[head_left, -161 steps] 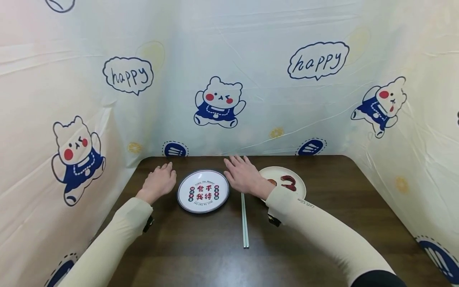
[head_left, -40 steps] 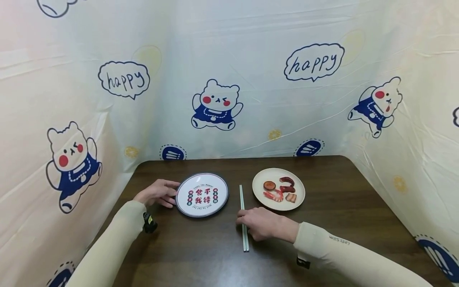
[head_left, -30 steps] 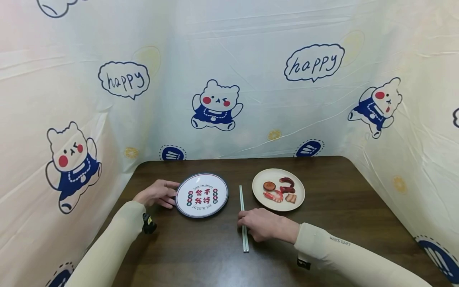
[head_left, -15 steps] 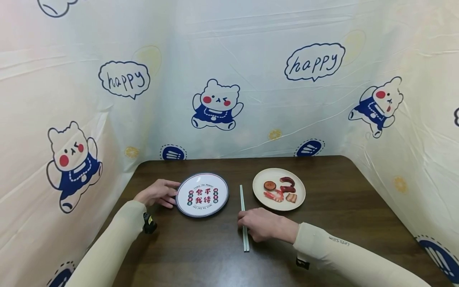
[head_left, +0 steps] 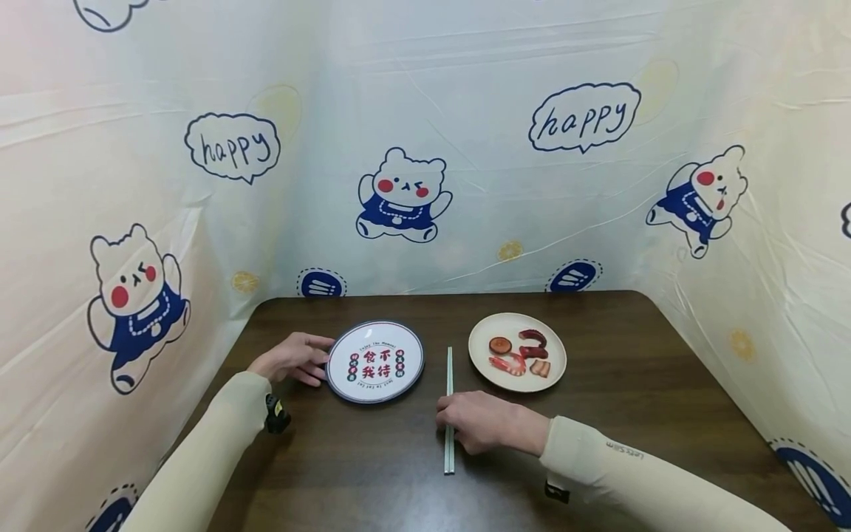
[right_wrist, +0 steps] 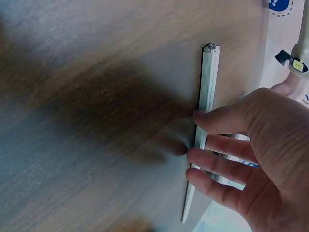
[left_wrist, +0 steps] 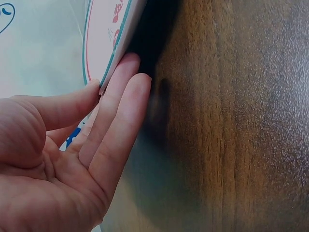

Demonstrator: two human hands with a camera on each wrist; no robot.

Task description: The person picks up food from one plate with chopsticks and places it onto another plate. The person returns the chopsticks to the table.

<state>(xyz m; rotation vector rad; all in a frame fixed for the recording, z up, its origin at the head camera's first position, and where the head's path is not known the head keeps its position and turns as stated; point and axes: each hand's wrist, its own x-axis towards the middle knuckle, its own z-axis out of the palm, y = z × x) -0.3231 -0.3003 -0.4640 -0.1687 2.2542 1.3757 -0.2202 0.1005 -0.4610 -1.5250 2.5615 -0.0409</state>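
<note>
Fingers of the right hand (head_left: 488, 421) pinch the green chopsticks (head_left: 450, 374) near mid-length; even thumb pressure should keep them paired. At their ten o'clock, the left hand (head_left: 291, 358) pinches the lettered plate (head_left: 375, 362) by its rim; the cream plate (head_left: 484, 340) lies at two.

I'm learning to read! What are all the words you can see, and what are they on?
"happy": left speech bubble on the cloth.
"happy": right speech bubble, same cloth.
"食不我待": big red characters on the white plate.
"LetsSlim", probably, upside down: right sleeve.
Too small to read surely: the plate's curved lines and little round side signs; the left wristband's yellow label.
</note>
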